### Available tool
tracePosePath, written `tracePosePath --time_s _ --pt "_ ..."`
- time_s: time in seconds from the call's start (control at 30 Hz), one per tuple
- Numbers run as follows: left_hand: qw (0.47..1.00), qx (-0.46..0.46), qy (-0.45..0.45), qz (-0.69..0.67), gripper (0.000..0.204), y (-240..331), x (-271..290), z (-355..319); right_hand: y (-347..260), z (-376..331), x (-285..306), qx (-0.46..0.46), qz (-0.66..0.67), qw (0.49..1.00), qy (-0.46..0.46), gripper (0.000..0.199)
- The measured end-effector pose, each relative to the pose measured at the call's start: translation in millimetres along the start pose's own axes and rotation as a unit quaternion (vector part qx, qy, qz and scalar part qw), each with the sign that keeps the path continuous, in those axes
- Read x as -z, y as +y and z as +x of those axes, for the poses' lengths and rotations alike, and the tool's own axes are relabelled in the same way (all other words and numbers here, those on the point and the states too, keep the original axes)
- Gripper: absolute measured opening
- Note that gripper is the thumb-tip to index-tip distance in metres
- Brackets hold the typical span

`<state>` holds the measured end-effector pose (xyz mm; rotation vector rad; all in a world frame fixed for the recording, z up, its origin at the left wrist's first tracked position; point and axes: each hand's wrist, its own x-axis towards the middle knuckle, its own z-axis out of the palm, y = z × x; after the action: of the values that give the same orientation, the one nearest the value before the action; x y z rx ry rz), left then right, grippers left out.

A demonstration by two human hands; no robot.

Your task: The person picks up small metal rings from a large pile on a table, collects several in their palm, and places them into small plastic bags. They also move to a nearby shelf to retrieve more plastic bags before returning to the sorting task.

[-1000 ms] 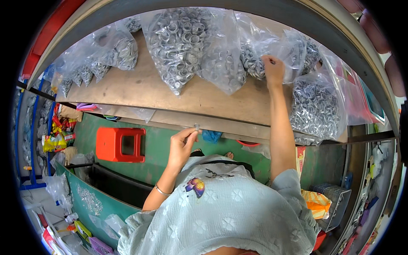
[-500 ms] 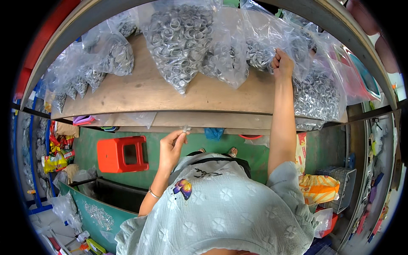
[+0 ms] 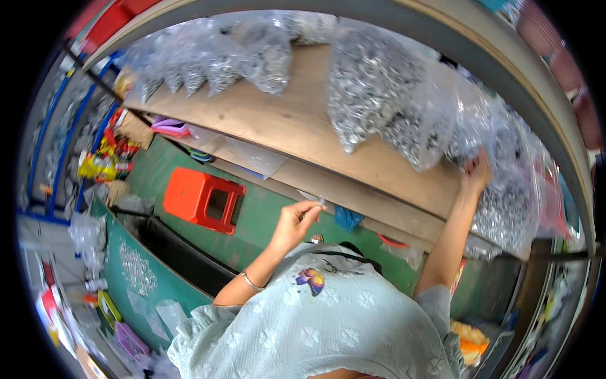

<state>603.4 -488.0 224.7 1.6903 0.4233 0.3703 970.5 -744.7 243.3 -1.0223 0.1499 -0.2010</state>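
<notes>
My left hand (image 3: 297,224) is raised in front of the shelf edge, thumb and fingers pinched on a small shiny metal piece (image 3: 322,201), too small and blurred to name. My right hand (image 3: 476,172) reaches onto the wooden shelf (image 3: 278,120), its fingers curled closed on the plastic of a clear bag (image 3: 464,142) of silvery metal parts. Beside it stands a large clear bag (image 3: 372,88) full of metal rings. Another bag (image 3: 505,211) of rings lies by my right wrist, near the shelf's right end.
Several smaller bags (image 3: 221,63) of metal parts line the shelf's left. A red stool (image 3: 189,194) stands on the green floor. At lower left, a green-topped table (image 3: 123,243) bears scattered small metal pieces. An upper shelf rim (image 3: 442,16) arches above the bags.
The view has turned left, so the shelf now slants and its things sit further right. My left hand still pinches the small piece; my right hand stays closed at the bag.
</notes>
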Motion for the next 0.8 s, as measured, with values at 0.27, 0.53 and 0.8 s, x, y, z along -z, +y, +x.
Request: tracePosePath --time_s 0.27,0.53,0.8 --pt "0.993 -0.012 0.113 0.017 0.012 2.7 -29.4 -12.5 -9.2 -194.9 -54.5 0.331 -0.304 0.77 -0.453 0.023" --pt "0.931 -0.067 0.289 0.212 0.011 0.4 -24.1 -65.2 82.0 -287.2 -67.2 -0.125 -0.288 0.629 -0.711 0.021" --pt "0.871 0.048 0.414 0.261 0.014 -36.4 24.2 -124.3 129.8 -377.2 -106.8 -0.265 -0.295 0.462 -0.793 0.018"
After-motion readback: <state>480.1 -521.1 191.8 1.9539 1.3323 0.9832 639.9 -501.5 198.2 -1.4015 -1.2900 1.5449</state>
